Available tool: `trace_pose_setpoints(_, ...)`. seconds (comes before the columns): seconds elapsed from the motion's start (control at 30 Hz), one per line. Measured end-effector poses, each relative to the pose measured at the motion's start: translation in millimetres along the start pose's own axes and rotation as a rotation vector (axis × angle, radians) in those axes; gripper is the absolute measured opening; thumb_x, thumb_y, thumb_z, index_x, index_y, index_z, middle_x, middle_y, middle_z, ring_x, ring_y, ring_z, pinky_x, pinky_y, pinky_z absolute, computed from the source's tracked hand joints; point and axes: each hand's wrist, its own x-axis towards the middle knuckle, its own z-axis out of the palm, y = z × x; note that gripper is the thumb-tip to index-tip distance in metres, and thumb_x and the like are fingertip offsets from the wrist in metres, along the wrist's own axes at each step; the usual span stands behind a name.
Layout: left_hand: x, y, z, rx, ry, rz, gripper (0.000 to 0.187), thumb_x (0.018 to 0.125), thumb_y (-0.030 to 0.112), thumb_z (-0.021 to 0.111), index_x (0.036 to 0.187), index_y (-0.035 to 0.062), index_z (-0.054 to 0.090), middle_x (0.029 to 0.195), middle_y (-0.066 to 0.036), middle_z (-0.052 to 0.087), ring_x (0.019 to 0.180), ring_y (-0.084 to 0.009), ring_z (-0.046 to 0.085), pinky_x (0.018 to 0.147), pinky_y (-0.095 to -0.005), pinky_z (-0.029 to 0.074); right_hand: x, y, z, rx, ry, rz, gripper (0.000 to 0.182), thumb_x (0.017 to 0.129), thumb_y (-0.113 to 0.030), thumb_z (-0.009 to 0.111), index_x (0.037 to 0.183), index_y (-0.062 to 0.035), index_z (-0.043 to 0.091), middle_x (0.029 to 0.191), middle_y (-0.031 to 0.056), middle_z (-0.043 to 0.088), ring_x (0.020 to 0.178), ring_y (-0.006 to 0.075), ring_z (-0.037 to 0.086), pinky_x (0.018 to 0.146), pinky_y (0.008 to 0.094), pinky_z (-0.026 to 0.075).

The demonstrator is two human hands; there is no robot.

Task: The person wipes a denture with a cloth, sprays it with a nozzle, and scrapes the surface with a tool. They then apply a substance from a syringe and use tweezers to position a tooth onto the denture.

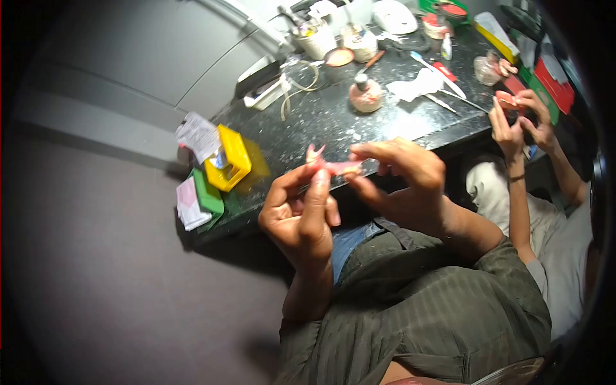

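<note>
A small pink piece [333, 167], curved and with pointed ends, is held up over the front edge of the dark, speckled worktop [269, 138]. My left hand [301, 215] pinches it between thumb and fingers. At its right end is my right hand [407, 183], thumb and index finger apart on either side of the tip; whether they touch it is hard to tell. Behind the hands stands a round glass bottle [366, 96] with pinkish contents and a grey cap.
Left on the worktop are a yellow box [228, 159] and a green box [206, 200] with papers. Cups of tools [317, 43], white tissue [416, 85] and thin instruments lie farther back. At right, a co-worker's hands [510, 131] hold a red-pink piece [506, 99].
</note>
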Motion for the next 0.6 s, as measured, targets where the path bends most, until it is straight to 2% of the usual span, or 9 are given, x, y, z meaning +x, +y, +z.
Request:
trace_pose_setpoints(0.03, 1.3, -3.1, 0.3, 0.015, 0.018, -0.008, 0.012, 0.091, -0.005, 0.065, 0.103, -0.0083, 0.065, 0.088, -0.015, 0.071, 0.048, -0.0072, 0.051, 0.042, -0.0203, 0.037, -0.3, -1.0, -1.0, 0.031, -0.049, 0.078, 0.039, 0.075, -0.011, 0.085, 0.111, -0.0048, 0.071, 0.097, 0.0074, 0.075, 0.067, 0.0165, 0.064, 0.058, 0.0285, 0.051)
trace_pose_setpoints(0.1, 2.8, -10.4, -2.7, 0.021, 0.001, -0.04, 0.011, 0.091, -0.005, 0.064, 0.102, -0.0078, 0.065, 0.084, -0.014, 0.07, 0.046, -0.0071, 0.05, 0.041, -0.0201, 0.037, 1.5, 9.2, 4.0, 0.033, -0.059, -0.064, 0.037, 0.076, -0.011, 0.084, 0.111, -0.0069, 0.072, 0.102, 0.0088, 0.073, 0.073, 0.0209, 0.067, 0.065, 0.0327, 0.054)
trace_pose_setpoints(0.17, 1.8, -18.4, -6.3, -0.028, -0.05, -0.07, 0.011, 0.091, -0.004, 0.064, 0.102, -0.0076, 0.065, 0.081, -0.013, 0.069, 0.044, -0.0065, 0.047, 0.039, -0.0198, 0.035, -1.6, 13.2, 4.5, 0.038, -0.125, -0.102, 0.033, 0.078, -0.012, 0.083, 0.109, -0.0088, 0.073, 0.108, 0.0092, 0.071, 0.079, 0.0233, 0.068, 0.07, 0.0357, 0.055)
trace_pose_setpoints(0.2, 1.7, -20.2, -7.1, -0.038, -0.05, -0.093, 0.011, 0.091, -0.005, 0.064, 0.102, -0.0078, 0.065, 0.081, -0.013, 0.069, 0.044, -0.006, 0.046, 0.038, -0.0194, 0.034, -3.8, 12.6, 6.1, 0.013, -0.111, -0.106, 0.022, 0.083, -0.017, 0.078, 0.103, -0.0087, 0.07, 0.105, 0.0057, 0.069, 0.084, 0.0236, 0.068, 0.071, 0.0348, 0.055)
trace_pose_setpoints(0.37, 5.2, -23.4, -11.7, -0.115, -0.065, -0.214, 0.012, 0.089, -0.007, 0.065, 0.101, -0.0084, 0.065, 0.086, -0.016, 0.07, 0.042, -0.004, 0.043, 0.037, -0.0183, 0.031, -12.1, 20.3, 7.8, 0.069, -0.11, -0.105, 0.017, 0.084, -0.016, 0.077, 0.095, -0.0073, 0.068, 0.108, 0.0064, 0.067, 0.084, 0.0245, 0.066, 0.072, 0.0364, 0.053)
trace_pose_setpoints(0.6, 3.0, -29.9, -16.1, -0.122, -0.087, -0.243, 0.014, 0.088, -0.008, 0.065, 0.102, -0.0096, 0.064, 0.087, -0.016, 0.07, 0.042, -0.0042, 0.043, 0.036, -0.0182, 0.031, -15.3, 22.8, 2.0, 0.11, -0.149, -0.125, 0.015, 0.084, -0.016, 0.077, 0.091, -0.0071, 0.067, 0.103, 0.0044, 0.066, 0.083, 0.0242, 0.064, 0.072, 0.0365, 0.05)
